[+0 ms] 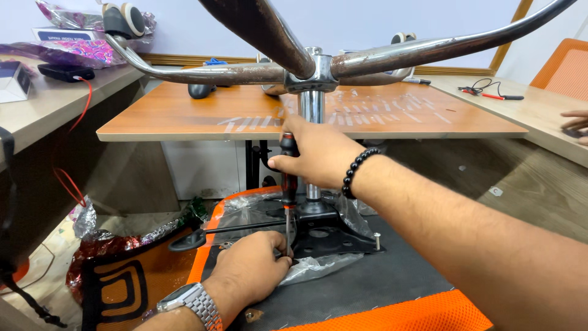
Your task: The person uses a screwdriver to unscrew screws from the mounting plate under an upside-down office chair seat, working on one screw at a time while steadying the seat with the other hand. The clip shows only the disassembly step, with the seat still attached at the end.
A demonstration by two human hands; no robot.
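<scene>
Head view: my right hand (318, 156) is wrapped around the black and red handle of a screwdriver (288, 184), fingers closed tight on the grip, a black bead bracelet (356, 171) at the wrist. The screwdriver stands nearly upright, its thin steel shaft running down to the black metal plate (334, 236) fixed to the underside of an upturned office chair. My left hand (254, 263) rests on the seat just beside the plate, fingers pressed together and pinching at the screwdriver tip, where they hide the contact point; a steel watch (191, 304) sits on that wrist. The plate is dark, flat and roughly triangular, pierced with round holes, partly covered by clear plastic wrap (318, 266). One screw (376, 240) stands upright at its right corner. A black lever (214, 233) extends leftward from the plate. A chrome column (312, 110) rises from the plate's centre to a hub from which chrome legs (202, 73) spread outward, showing rust spots; a wheel (122, 19) is fitted at one end. The seat (392, 306) has a black bottom with orange mesh trim. An orange-brown table (184, 119) stands behind the chair. Another person's hand (576, 125) shows at the right edge.
</scene>
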